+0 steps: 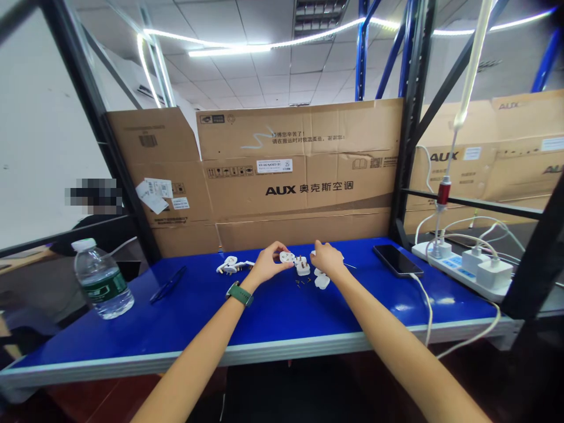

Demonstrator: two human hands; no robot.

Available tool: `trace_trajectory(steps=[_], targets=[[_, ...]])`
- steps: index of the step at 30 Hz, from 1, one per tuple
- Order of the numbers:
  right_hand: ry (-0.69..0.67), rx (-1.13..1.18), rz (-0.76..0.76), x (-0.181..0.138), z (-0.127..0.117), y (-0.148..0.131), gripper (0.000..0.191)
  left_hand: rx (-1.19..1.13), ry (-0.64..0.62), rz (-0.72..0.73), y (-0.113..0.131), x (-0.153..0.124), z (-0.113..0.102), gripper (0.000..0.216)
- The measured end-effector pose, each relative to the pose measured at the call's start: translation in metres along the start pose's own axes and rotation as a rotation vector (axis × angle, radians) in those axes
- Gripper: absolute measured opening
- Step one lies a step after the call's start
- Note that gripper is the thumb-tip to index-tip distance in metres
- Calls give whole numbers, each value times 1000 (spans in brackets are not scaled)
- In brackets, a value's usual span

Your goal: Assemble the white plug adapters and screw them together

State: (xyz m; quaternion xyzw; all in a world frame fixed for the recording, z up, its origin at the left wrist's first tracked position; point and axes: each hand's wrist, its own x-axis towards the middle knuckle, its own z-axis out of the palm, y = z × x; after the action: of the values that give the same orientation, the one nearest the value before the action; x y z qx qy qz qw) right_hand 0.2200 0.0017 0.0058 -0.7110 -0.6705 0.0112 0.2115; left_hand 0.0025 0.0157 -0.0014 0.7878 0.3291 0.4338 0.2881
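The small round white plastic piece (287,257), pinched by its edge between thumb and fingers of the left hand (265,263) above the glossy blue tabletop (273,320), is best held steady, clear of the tiny loose brass-coloured parts (298,282). Its pale face is marked with openings. The right hand's (328,258) fingers are curled; whether anything is gripped cannot be told.

Workshop-type bench in an office-style rm. Blue tabletop (273,320) framed by blk rack post (86,103) at L; blue post (361,64) w/ punched holes behind. AUX-printed cardboard (247,214) stands as back panel. Overhead: tiled ceiling (259,79), LED tube (229,52), vent (319,17). Power strip (452,264) w/ chargers (493,272) at R; white plug parts (303,268) & tiny brass-col. bits (298,282) mid-surface. Another person (94,223) far L.
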Motion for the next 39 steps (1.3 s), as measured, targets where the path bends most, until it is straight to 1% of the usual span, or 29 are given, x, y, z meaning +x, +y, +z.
trace_trajectory(steps=[3, 4, 6, 7, 9, 11, 12, 14, 18, 20, 22, 28, 33, 37, 39], targets=[[-91, -50, 34, 3, 3, 7, 40, 32, -45, 46, 6, -1, 0, 45], [-92, -52, 35, 4, 3, 8, 42, 46, -55, 67, 9, -2, 0, 45], [-35, -33, 15, 6, 4, 9, 43, 63, -66, 116, 14, -3, 1, 45], [7, -4, -13, 7, 4, 8, 41, 70, -67, 140, 17, -4, 1, 45], [62, 113, -121, 11, 4, 5, 34, 90, -60, 172, 21, -4, 1, 44], [38, 318, -255, 14, 4, 0, 34, 135, -44, 182, 22, -5, 1, 43], [2, 443, -308, 15, 4, -3, 35, 162, -35, 184, 23, -5, 1, 43], [-101, 682, -333, 15, 5, -8, 40, 209, -9, 194, 22, -4, 0, 44], [-400, 1100, -181, 7, 4, -13, 45, 241, 35, 219, 19, -3, -1, 44], [-530, 1271, -169, 2, 2, -13, 46, 239, 40, 222, 19, -2, -1, 44], [-613, 1386, -173, 0, 0, -13, 45, 232, 45, 221, 19, -2, -1, 44], [-731, 1540, -83, 2, -2, -10, 33, 217, 55, 201, 20, -2, -1, 43], [-821, 1631, -73, 2, -3, -10, 29, 208, 61, 216, 21, -2, -1, 43], [-980, 1624, -92, 2, -3, -11, 31, 212, 58, 220, 21, -3, -1, 45], [-1038, 1607, -105, 1, -3, -11, 32, 210, 58, 219, 21, -3, -1, 46]])
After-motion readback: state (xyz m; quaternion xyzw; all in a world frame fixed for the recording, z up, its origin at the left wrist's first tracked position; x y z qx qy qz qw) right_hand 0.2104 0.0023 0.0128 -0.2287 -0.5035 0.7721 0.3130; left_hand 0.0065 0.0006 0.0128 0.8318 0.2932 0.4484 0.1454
